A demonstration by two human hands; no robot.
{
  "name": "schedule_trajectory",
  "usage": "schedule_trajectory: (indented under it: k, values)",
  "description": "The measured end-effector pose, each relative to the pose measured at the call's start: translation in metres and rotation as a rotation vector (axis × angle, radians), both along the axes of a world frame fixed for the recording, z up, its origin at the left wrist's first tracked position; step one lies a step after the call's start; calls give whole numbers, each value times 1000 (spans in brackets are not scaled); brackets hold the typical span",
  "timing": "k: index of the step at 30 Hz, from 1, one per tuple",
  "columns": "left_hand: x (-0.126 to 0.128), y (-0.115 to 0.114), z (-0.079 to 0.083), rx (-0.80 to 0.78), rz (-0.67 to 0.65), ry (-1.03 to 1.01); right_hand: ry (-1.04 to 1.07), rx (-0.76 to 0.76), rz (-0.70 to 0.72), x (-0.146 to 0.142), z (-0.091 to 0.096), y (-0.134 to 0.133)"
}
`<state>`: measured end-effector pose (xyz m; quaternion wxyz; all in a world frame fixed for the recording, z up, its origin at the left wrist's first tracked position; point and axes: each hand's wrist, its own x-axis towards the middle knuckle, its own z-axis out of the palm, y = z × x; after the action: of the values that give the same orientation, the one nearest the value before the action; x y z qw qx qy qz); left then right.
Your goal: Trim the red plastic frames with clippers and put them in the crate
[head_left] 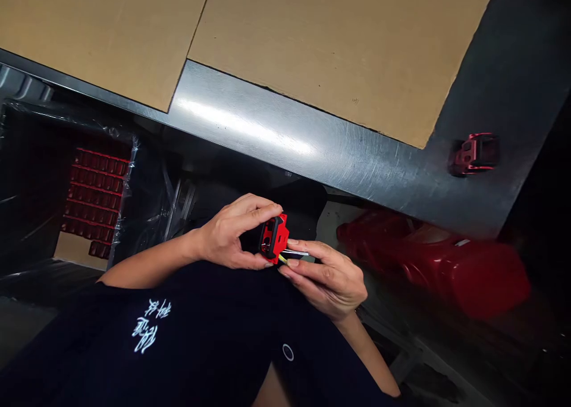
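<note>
Between the thumb and fingers of my left hand (238, 231) is a small red-and-black plastic part (281, 238), held in front of my chest below the table edge. My right hand (332, 276) pinches a slim tool with a silvery shaft (298, 253) and a yellow-green strip; its exact kind I cannot make out. The tool's end lies against the red side of the part, and my right fingers hide some of it. A similar red-and-black part (475, 154) rests on the metal table at the right, apart from both hands.
Brown cardboard sheets (334, 56) cover much of the metal table (250, 118). At left, a plastic-lined box (151, 175) holds rows of dark red parts (93, 196) over cardboard. A red plastic stool-like object (446, 264) stands under the table edge at right.
</note>
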<state>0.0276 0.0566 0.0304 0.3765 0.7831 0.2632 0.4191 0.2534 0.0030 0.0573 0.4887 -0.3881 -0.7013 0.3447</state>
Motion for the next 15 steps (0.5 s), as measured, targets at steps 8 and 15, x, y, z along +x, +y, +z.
schedule_trajectory:
  k: [8, 15]
  values:
    - [-3, 1, -2, 17, -24, 17, -9, -18, 33, 0, 4, 4]
    - [-8, 0, -6, -21, -65, 61, -16, -95, 46, 1, 6, 5]
